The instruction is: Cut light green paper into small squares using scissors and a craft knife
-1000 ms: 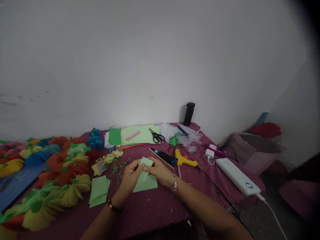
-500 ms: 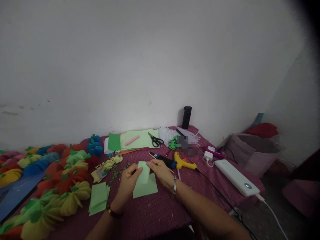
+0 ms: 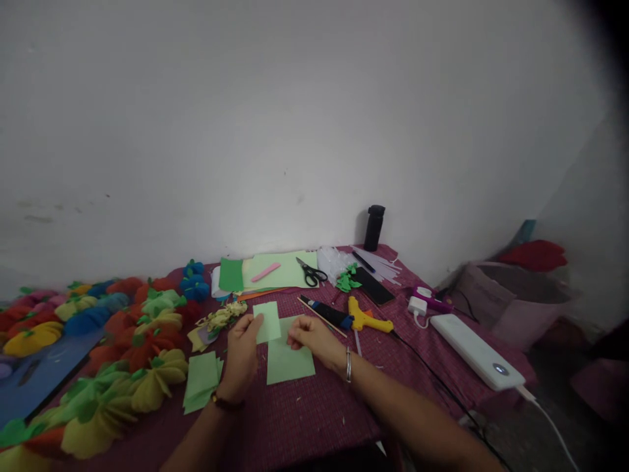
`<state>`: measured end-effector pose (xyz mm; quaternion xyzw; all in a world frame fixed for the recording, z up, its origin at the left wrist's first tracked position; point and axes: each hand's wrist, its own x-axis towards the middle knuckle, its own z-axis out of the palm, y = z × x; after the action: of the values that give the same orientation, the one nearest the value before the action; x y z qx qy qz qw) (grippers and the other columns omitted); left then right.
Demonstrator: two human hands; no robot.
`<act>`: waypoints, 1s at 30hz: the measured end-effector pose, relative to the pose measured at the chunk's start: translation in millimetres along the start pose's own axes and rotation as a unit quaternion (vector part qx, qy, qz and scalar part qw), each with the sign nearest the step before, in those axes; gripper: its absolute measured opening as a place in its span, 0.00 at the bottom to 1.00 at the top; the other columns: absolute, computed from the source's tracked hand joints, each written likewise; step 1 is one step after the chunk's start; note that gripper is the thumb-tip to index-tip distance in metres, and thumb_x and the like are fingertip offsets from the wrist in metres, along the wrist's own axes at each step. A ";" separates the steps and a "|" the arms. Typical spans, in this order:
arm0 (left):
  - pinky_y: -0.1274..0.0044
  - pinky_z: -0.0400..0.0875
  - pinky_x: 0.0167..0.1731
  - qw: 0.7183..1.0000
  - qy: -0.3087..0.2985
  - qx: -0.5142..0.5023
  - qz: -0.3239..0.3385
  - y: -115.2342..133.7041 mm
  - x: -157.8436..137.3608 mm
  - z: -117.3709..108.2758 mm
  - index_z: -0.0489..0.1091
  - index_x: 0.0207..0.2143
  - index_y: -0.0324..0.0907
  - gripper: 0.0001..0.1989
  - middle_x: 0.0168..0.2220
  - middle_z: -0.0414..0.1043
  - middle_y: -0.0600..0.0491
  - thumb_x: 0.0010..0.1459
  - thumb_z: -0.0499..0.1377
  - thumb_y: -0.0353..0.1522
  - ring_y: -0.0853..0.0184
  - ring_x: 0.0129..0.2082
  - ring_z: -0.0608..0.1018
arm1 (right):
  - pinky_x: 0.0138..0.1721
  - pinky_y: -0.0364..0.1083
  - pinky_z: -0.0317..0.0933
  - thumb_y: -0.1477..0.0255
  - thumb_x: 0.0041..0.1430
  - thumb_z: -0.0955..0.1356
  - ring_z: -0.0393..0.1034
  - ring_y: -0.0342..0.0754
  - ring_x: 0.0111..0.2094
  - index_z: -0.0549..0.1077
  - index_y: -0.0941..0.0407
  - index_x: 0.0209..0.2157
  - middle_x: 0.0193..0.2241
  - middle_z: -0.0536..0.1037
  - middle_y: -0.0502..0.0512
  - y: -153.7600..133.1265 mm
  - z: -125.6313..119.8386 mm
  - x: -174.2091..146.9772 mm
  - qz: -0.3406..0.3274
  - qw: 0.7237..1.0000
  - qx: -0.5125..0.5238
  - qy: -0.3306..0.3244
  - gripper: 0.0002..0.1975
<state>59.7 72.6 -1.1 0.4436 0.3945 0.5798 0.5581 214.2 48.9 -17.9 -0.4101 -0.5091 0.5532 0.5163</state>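
Observation:
My left hand pinches a small light green piece of paper by its left edge, fingers closed on it. Lying under it on the cloth is a larger light green sheet of paper, partly covered. Over that sheet's upper right part, my right hand has its fingertips pressed together; what they hold, if anything, is hidden. A stack of cut green paper pieces lies left of my left wrist. Just beyond my right hand are a yellow glue gun and a thin wooden stick.
Colourful paper pumpkins crowd the left side. Black-handled scissors and a pink strip-shaped tool rest on paper sheets at the back. A black flask, a dark phone and a white power bank with cables stand right.
My right hand has let go of the small paper and moved slightly down and away. My left hand has carried the paper a little left. The view has shifted slightly.

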 end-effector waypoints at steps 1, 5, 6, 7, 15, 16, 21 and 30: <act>0.81 0.60 0.18 1.000 -0.014 0.017 0.002 -1.2 -0.6 0.8 0.65 0.24 0.40 0.14 0.18 0.65 0.61 0.47 0.63 0.40 0.74 0.16 0.65 | 0.26 0.40 0.59 0.54 0.45 0.71 0.65 0.39 0.21 0.68 0.58 0.26 0.22 0.73 0.48 -1.0 -1.5 0.6 -0.008 1.000 0.010 0.019 0.21; 0.82 0.58 0.17 0.989 -0.109 0.094 -0.021 -4.7 -5.9 6.7 0.68 0.23 0.39 0.13 0.17 0.65 0.60 0.46 0.63 0.40 0.74 0.16 0.65 | 0.24 0.39 0.56 0.56 0.44 0.72 0.63 0.39 0.21 0.68 0.58 0.27 0.20 0.69 0.45 -4.7 -6.9 2.1 -0.011 1.000 -0.002 0.010 0.19; 0.82 0.58 0.17 0.986 -0.128 0.102 -0.028 -4.9 -6.8 7.6 0.68 0.22 0.39 0.13 0.17 0.65 0.59 0.46 0.63 0.40 0.74 0.16 0.65 | 0.24 0.39 0.55 0.57 0.43 0.73 0.61 0.39 0.21 0.68 0.58 0.25 0.19 0.68 0.45 -5.4 -8.0 2.3 -0.008 1.000 -0.018 -0.003 0.19; 0.82 0.59 0.17 0.985 -0.137 0.104 -0.030 -5.1 -7.3 8.2 0.68 0.22 0.39 0.13 0.17 0.65 0.59 0.45 0.64 0.40 0.74 0.16 0.65 | 0.23 0.39 0.54 0.58 0.42 0.73 0.60 0.39 0.20 0.68 0.58 0.24 0.18 0.68 0.45 -5.9 -9.1 2.6 -0.005 0.999 -0.034 -0.010 0.18; 0.79 0.61 0.20 0.979 -0.149 0.137 -0.035 -17.8 -8.1 15.9 0.68 0.21 0.39 0.16 0.16 0.66 0.56 0.47 0.60 0.44 0.71 0.17 0.67 | 0.22 0.40 0.50 0.60 0.43 0.72 0.55 0.39 0.19 0.68 0.58 0.22 0.16 0.65 0.45 -1.1 -11.0 5.9 -0.051 0.993 -0.025 0.107 0.16; 0.78 0.61 0.21 0.974 -0.160 0.157 -0.031 -19.3 -9.0 17.9 0.68 0.18 0.39 0.17 0.16 0.66 0.54 0.47 0.60 0.44 0.70 0.17 0.67 | 0.22 0.40 0.50 0.60 0.43 0.72 0.55 0.39 0.19 0.68 0.58 0.22 0.16 0.65 0.44 0.3 -10.7 6.0 -0.052 0.992 -0.024 0.110 0.16; 0.78 0.56 0.19 0.959 -0.175 0.223 0.010 -18.8 -11.3 21.0 0.65 0.13 0.40 0.19 0.13 0.61 0.56 0.49 0.57 0.43 0.72 0.16 0.63 | 0.23 0.41 0.52 0.58 0.45 0.71 0.57 0.40 0.20 0.70 0.58 0.26 0.18 0.67 0.46 2.0 -11.7 5.8 -0.053 0.993 -0.026 0.099 0.17; 0.80 0.53 0.18 0.938 -0.208 0.273 0.040 -4.0 -14.4 6.0 0.65 0.18 0.40 0.18 0.15 0.59 0.58 0.53 0.54 0.42 0.73 0.17 0.61 | 0.25 0.43 0.55 0.52 0.57 0.61 0.62 0.44 0.21 0.69 0.57 0.18 0.16 0.69 0.51 -6.8 -15.4 3.1 -0.086 0.984 -0.142 0.059 0.25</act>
<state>66.4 58.2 -4.1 0.7052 0.3949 0.3659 0.4614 230.0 53.8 -13.3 -0.4656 -0.5846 0.4037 0.5277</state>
